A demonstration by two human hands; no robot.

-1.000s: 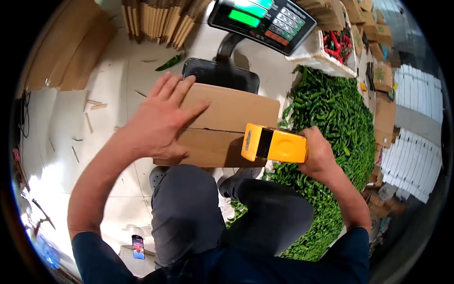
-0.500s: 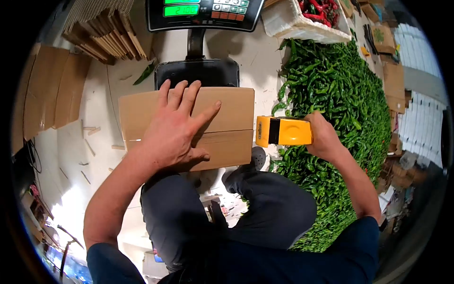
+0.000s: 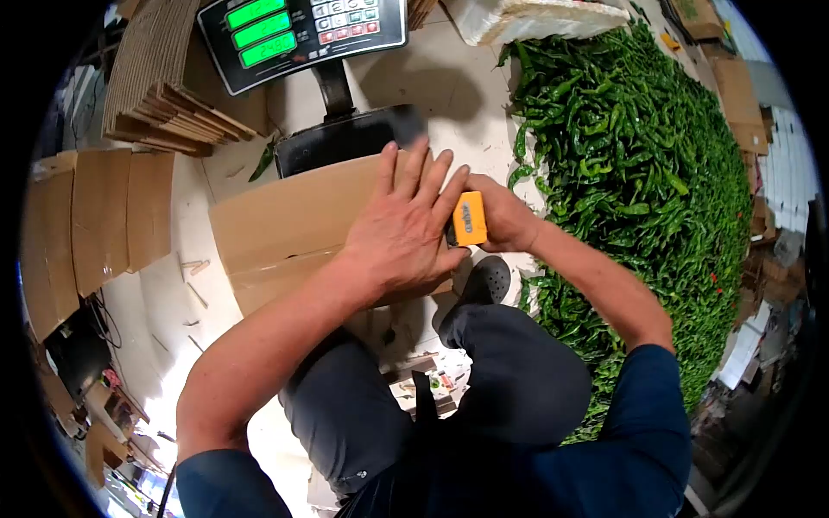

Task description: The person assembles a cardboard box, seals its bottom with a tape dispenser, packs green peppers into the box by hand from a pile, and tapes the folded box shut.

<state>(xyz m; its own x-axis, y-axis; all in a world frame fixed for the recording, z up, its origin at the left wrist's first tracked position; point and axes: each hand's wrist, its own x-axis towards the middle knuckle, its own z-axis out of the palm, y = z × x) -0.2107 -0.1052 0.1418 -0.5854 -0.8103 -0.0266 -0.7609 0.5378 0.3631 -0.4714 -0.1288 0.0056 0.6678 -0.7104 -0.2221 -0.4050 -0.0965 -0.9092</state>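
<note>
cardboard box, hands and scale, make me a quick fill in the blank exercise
The left hand lies on ____ of the cardboard box.
The yellow tool is gripped in the right hand, not the ____.
The lit displays of the scale glow ____.
The big heap of peppers lies to the person's ____.

top; left; green; right

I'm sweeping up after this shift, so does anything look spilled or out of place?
A lone green pepper lies on the floor beside the scale's black platform, apart from the big pepper pile. Small pale scraps are scattered on the floor left of the cardboard box, looking like stray debris.
</note>
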